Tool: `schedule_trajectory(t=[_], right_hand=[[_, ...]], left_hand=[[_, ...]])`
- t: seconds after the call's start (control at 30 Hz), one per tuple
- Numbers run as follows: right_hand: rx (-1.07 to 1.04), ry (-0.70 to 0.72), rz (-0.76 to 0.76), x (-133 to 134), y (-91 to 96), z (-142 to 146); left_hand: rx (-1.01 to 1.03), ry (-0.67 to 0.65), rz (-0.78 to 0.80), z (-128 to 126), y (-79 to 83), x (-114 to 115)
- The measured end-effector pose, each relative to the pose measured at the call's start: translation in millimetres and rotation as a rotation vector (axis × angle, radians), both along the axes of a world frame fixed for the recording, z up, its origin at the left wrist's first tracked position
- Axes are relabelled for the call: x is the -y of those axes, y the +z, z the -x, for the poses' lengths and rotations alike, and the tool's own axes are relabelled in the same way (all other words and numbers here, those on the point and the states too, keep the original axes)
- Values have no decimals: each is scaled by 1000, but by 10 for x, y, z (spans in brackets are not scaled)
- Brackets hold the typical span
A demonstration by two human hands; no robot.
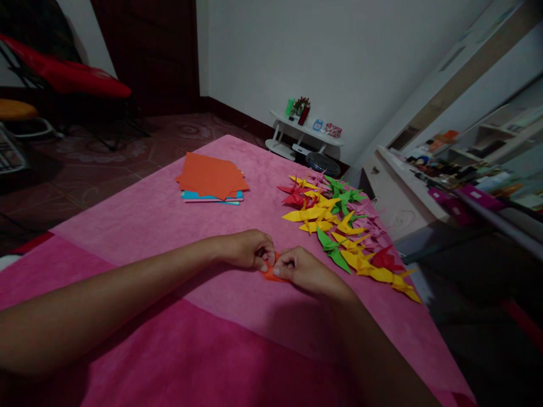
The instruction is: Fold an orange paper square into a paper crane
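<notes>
A small piece of folded orange paper (271,275) lies on the pink tabletop in front of me, partly covered by my fingers. My left hand (249,249) pinches its left side between thumb and curled fingers. From the right, my right hand (302,269) grips the same paper, its thumb pressed on the near part. Just beyond the right hand spread several folded paper cranes in yellow, green, red and pink, among them a green crane (333,249) and a yellow crane (311,213). The paper's exact fold is hidden by the fingers.
A stack of square paper (212,175), orange on top with blue and other colours beneath, sits at the far left of the pink-covered table (139,226). Beyond the table stand a small white shelf (305,127), a red chair (85,76) and a cluttered dresser (407,192).
</notes>
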State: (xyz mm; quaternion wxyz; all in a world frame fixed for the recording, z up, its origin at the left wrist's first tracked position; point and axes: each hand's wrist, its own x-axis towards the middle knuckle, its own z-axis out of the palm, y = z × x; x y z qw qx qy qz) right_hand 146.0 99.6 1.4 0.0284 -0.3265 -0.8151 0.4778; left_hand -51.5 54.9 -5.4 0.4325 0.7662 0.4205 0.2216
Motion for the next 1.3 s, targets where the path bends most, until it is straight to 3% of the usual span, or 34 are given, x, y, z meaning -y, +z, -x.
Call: schedule_trajectory(t=[0.37,0.53,0.73,1.0,1.3], right_hand=[[30,-4,-57,-20,29,14],[145,90,-27,-54,166,72],[251,149,-45,-77,244,119],[316,212,-40,-126,278,93],[436,171,-26,-205,222,-30]], left_hand=[[-108,8,-10,-70,12,-106],[-198,12,24,-93,96,-108],[-259,43,37,-89,61,-117],[-263,4,2,-76,40,-126],[-219,5,35,-65,24,-147]])
